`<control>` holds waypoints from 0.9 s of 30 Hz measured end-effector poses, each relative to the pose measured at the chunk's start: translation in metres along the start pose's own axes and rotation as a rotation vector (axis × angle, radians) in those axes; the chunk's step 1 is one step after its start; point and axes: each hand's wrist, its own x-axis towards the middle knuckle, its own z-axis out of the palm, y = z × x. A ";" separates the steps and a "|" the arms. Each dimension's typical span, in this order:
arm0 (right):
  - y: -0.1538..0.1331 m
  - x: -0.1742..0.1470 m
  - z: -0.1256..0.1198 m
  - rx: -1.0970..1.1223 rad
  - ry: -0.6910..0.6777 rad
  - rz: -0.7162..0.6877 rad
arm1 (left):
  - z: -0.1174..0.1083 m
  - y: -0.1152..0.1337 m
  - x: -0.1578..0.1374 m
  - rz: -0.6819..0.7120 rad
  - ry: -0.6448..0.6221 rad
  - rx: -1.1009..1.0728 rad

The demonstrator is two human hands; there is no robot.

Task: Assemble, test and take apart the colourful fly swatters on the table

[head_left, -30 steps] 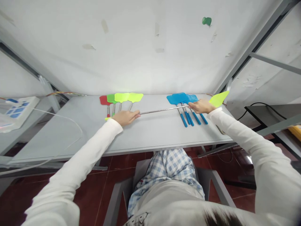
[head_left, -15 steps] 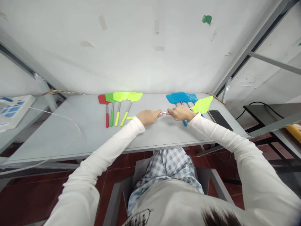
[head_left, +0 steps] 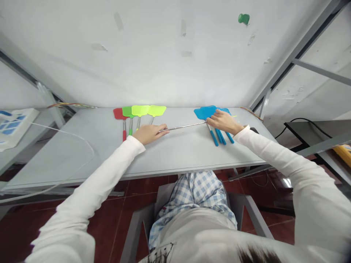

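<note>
A metal rod (head_left: pixel 186 126), the stretched-out shaft of a yellow-green fly swatter, spans the gap between my hands above the table. My left hand (head_left: pixel 150 134) is closed round its handle end, and the handle is hidden in the fist. Near the head end, my right hand (head_left: pixel 224 121) grips the rod; only a thin yellow sliver of the head shows behind it. Under and beside the right hand lie several blue fly swatters (head_left: pixel 207 112). Left of centre are a red fly swatter (head_left: pixel 120 113), a green one (head_left: pixel 127 111) and two yellow-green ones (head_left: pixel 157 110), their handles partly behind my left hand.
The grey table (head_left: pixel 175 157) runs along a white wall. A dark phone (head_left: pixel 253 130) is mostly covered by my right sleeve. A white cable (head_left: pixel 79 138) crosses the left side, near a white and blue object (head_left: pixel 15 128). Metal frame posts stand at both ends.
My hands have moved apart, left hand leftward and right hand rightward, and the shaft between them is much longer. The yellow head has turned edge-on behind my right hand.
</note>
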 end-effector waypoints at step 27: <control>-0.044 0.021 -0.038 0.005 0.032 -0.124 | -0.002 0.087 0.038 0.228 0.203 -0.111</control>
